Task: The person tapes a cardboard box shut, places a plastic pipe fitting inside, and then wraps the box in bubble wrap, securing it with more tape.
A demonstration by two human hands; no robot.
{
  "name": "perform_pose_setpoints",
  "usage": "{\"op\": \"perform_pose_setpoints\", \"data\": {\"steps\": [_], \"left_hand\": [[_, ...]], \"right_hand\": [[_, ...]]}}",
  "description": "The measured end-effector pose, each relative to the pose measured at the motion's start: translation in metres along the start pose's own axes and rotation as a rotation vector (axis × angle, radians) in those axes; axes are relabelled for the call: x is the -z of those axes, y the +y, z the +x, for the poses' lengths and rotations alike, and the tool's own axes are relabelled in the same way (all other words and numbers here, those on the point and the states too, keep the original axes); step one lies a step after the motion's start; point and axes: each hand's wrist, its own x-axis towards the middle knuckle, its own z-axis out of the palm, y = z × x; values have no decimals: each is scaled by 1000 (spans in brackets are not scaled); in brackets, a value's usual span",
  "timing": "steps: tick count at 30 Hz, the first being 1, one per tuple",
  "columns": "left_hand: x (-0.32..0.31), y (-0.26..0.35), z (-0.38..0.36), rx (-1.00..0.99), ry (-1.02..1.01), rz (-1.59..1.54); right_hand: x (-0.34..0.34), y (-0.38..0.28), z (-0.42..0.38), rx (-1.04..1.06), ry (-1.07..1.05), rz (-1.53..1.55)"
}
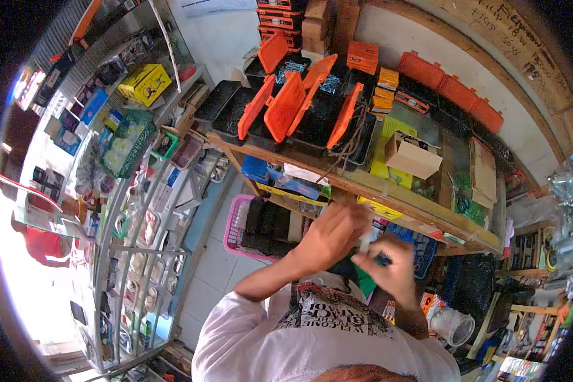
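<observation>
My left hand (335, 233) is raised over the front edge of the shelf, its fingers curled together and a little blurred. What they hold, if anything, is hidden. Just to its right, my right hand (391, 262) is closed, thumb and fingers bent around a small whitish piece (365, 242) that shows in the gap between both hands. Its kind is too small and blurred to make out. Both hands are in front of my chest, close together.
Black cases with orange lids (285, 107) stand on the glass-topped wooden counter (420, 213), beside an open cardboard box (414, 155). Below is a pink basket (235, 216) with dark items. A glass display rack (148, 249) lines the left; a clear plastic jar (452, 326) stands at right.
</observation>
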Motion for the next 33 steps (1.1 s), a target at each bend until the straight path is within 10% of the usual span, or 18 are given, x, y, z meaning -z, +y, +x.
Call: {"op": "perform_pose_setpoints", "data": {"steps": [7,12,17,21,33], "left_hand": [[-11,19,-91,512,-433,-239],[-14,17,-81,547,-366,-243],[-25,10,-68,394,-448,-342],[-31,6,-65,306,-552,-346],[-45,-8,-28,524,-781,-587]], "right_hand": [[-38,35,-75,-657,-353,563],[4,42,-70,-536,-575,406],[118,58,-32,-436,244,-295],[202,113,-20,-530,256,-873],[212,152,7,-593,67,-992]]}}
